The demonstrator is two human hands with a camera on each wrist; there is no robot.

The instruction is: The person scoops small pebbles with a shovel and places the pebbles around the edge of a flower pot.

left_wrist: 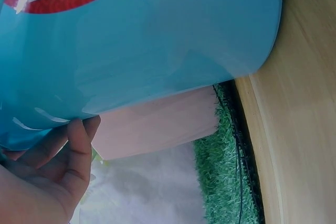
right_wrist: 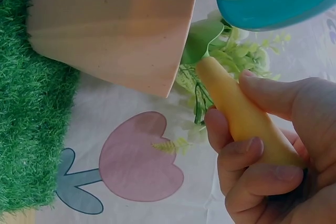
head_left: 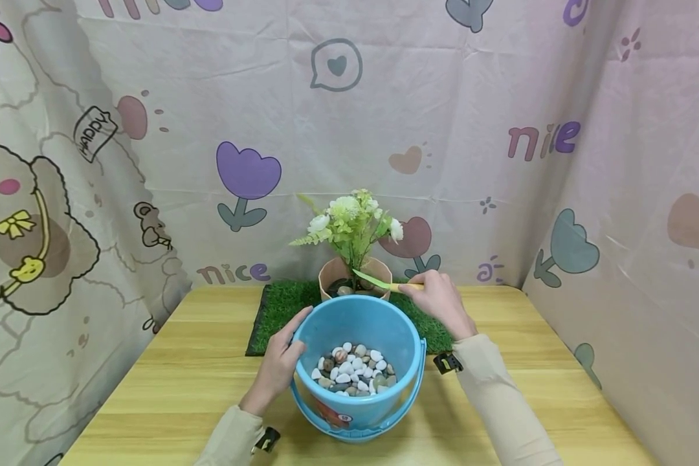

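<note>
A blue bucket (head_left: 358, 323) stands at the front middle of the table, with white, grey and brown pebbles (head_left: 355, 369) in its bottom. My left hand (head_left: 276, 362) grips its rim on the left side; in the left wrist view thumb and fingers (left_wrist: 79, 153) pinch the rim. With my right hand (head_left: 439, 301) I hold a small garden trowel by its yellow handle (right_wrist: 247, 116). Its green blade (head_left: 373, 279) reaches over the opening of a pinkish flowerpot (head_left: 326, 275) behind the bucket. Dark and pale stones lie in the pot, around a plant with white flowers (head_left: 349, 223).
A green artificial turf mat (head_left: 288, 317) lies under the pot, at the table's (head_left: 169, 388) back edge. The bucket's handle (head_left: 378, 430) hangs down in front. Patterned cloth (head_left: 303, 129) closes off the back and both sides.
</note>
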